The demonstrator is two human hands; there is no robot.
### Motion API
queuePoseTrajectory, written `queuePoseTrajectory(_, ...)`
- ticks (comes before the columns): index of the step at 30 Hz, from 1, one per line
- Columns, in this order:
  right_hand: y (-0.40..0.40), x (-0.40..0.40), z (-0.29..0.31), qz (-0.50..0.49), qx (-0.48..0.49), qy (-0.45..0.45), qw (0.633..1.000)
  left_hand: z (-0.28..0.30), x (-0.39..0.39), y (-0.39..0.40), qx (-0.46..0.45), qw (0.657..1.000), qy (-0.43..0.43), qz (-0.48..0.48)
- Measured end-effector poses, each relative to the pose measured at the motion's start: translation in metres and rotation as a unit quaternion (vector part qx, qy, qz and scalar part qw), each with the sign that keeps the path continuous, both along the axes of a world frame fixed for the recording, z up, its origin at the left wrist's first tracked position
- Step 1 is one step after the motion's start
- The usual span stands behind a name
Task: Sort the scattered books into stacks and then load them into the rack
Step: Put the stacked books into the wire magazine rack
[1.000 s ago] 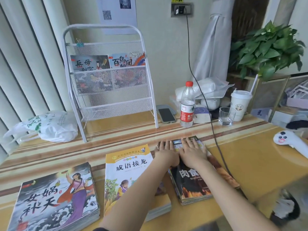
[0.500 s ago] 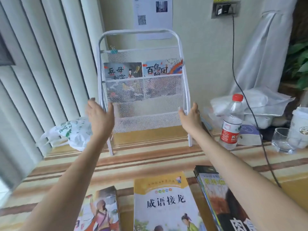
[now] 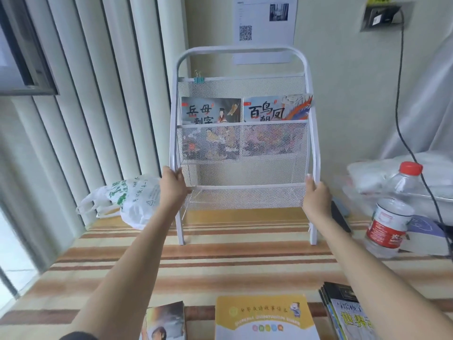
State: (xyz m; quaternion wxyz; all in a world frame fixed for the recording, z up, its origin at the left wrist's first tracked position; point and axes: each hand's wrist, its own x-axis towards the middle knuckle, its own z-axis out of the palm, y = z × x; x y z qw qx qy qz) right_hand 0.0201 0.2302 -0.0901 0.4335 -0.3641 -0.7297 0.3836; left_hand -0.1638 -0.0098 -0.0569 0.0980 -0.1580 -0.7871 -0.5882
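Note:
A white wire-mesh rack [image 3: 241, 55] stands on the striped table [image 3: 220, 261] against the wall. Two picture books [image 3: 210, 111] sit side by side in its upper pocket; the lower pockets hold nothing. My left hand [image 3: 172, 186] grips the rack's left upright and my right hand [image 3: 316, 196] grips the right upright, both at the level of the lower shelf. Three book stacks lie at the near table edge: a dark-covered one [image 3: 165, 322] at left, a yellow-covered one [image 3: 263, 317] in the middle, a third stack [image 3: 348, 312] at right.
A white and green plastic bag [image 3: 127, 200] lies left of the rack. A red-capped water bottle [image 3: 389, 212], a dark phone [image 3: 339, 218] and clear plastic bags [image 3: 382, 173] sit to the right. A black cable [image 3: 402, 94] hangs from the wall socket.
My hands left the right book stack, reached up to the rack and closed round its two uprights. The view tilted up and closer to the rack.

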Motion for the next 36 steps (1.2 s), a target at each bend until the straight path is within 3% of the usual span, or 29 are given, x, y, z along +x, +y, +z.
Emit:
queuePoseTrajectory(17,-0.066,0.084,0.004,0.000,-0.017,-0.012,1.000,-0.004,0.093,-0.060,-0.033,0.994,0.086,0.062)
queuePoseTrajectory(23,-0.076,0.096,0.023,-0.020,-0.044,-0.085,0.995,0.002,0.092,-0.079,-0.031,0.999,0.012,-0.040)
queuePoseTrajectory(26,-0.077,0.091,0.039,-0.108,0.068,-0.072,0.989,0.015,0.093,-0.087,-0.010,0.996,0.094,0.006)
queuePoseTrajectory(28,-0.077,0.082,0.058,-0.132,0.216,-0.034,0.967,0.036,0.093,-0.087,-0.032,0.974,0.219,0.052)
queuePoseTrajectory(31,-0.080,0.056,0.099,-0.111,0.376,0.008,0.920,0.086,0.085,-0.071,-0.161,0.903,0.394,0.054)
queuePoseTrajectory(34,-0.086,0.025,0.139,-0.072,0.446,-0.033,0.891,0.125,0.069,-0.042,-0.309,0.835,0.455,0.013)
queuePoseTrajectory(36,-0.084,0.005,0.152,-0.047,0.464,-0.086,0.881,0.140,0.052,-0.023,-0.364,0.813,0.454,0.010)
